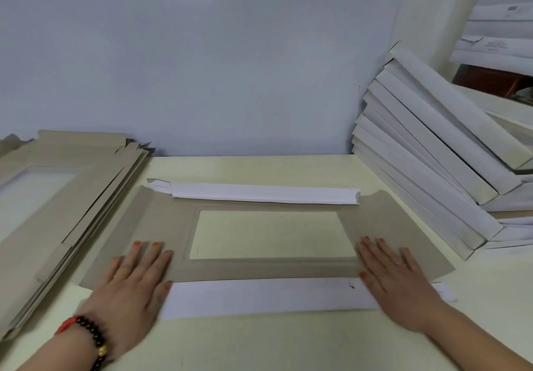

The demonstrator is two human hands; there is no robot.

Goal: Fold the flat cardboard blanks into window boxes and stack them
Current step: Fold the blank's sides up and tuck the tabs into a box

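Observation:
A flat cardboard blank lies grey side up on the table, with a clear rectangular window in its middle. Its far long flap and near long flap are folded over, showing their white side. My left hand lies flat with straight fingers on the blank's left end and the near flap. My right hand presses flat on the right end in the same way. A pile of flat blanks lies at the left. Folded white boxes lean in a slanted stack at the right.
The pale table runs to a white wall board behind the blank. More white cartons are piled at the top right, behind the leaning stack.

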